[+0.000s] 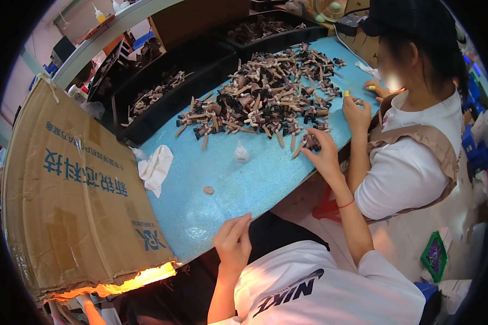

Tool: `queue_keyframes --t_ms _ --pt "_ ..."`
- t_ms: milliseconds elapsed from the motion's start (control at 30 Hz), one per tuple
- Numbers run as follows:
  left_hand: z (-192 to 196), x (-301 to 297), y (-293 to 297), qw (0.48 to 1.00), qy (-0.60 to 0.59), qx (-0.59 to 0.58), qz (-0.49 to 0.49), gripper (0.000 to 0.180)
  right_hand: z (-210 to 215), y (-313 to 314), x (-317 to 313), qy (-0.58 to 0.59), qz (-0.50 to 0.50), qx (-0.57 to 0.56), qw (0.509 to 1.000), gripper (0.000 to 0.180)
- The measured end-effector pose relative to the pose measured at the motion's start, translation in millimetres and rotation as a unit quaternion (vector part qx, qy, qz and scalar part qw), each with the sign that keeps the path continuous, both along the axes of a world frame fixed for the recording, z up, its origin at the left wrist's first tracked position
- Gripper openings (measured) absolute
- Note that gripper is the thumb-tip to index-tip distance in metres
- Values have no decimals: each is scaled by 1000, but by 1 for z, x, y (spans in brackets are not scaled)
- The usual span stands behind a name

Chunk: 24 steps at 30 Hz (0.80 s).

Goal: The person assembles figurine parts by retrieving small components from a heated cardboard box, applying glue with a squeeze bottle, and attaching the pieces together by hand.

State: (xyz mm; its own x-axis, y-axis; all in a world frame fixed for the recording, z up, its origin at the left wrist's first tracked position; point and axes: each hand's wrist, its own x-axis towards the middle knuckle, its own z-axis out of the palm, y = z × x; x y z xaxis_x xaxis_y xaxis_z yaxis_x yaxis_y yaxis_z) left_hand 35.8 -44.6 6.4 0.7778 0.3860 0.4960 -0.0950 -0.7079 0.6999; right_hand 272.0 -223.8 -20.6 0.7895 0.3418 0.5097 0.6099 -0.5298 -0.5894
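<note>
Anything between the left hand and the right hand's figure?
Nothing visible stands between the left hand and the right hand holding the figure: just bare blue tabletop. The white bottle stands left of that path.

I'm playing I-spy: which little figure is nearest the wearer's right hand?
The figure between that right hand's thumb and finger; the heaped figures lie farther away.

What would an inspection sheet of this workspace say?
Surface: blue table, glossy in places.
Job's things: heap of small figures; brown oval piece lying apart.
Clutter: white cloth, small white bottle.
Hands: left hand by the table edge, contents unclear; right hand at a figure on the heap's edge, grip unclear.
Cables: pale line, possibly a cord, near the fan.
Surroundings: co-worker at right, cardboard at left, black bins behind.
</note>
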Motion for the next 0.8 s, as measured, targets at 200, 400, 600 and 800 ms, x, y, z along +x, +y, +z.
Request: queue_keyframes --t_ms 200,400,600,800 --pt "3 25 -29 922 39 -376 -88 17 -1 9 -19 270 167 346 883 48" --pt "9 43 -29 807 36 -583 -93 29 7 35 -51 471 309 524 639 45" --pt "17 38 -29 754 1 -646 -118 32 19 49 -108 355 301 403 788 42" --pt "5 10 -8 777 32 -615 -131 27 25 55 -98 185 418 196 867 60"
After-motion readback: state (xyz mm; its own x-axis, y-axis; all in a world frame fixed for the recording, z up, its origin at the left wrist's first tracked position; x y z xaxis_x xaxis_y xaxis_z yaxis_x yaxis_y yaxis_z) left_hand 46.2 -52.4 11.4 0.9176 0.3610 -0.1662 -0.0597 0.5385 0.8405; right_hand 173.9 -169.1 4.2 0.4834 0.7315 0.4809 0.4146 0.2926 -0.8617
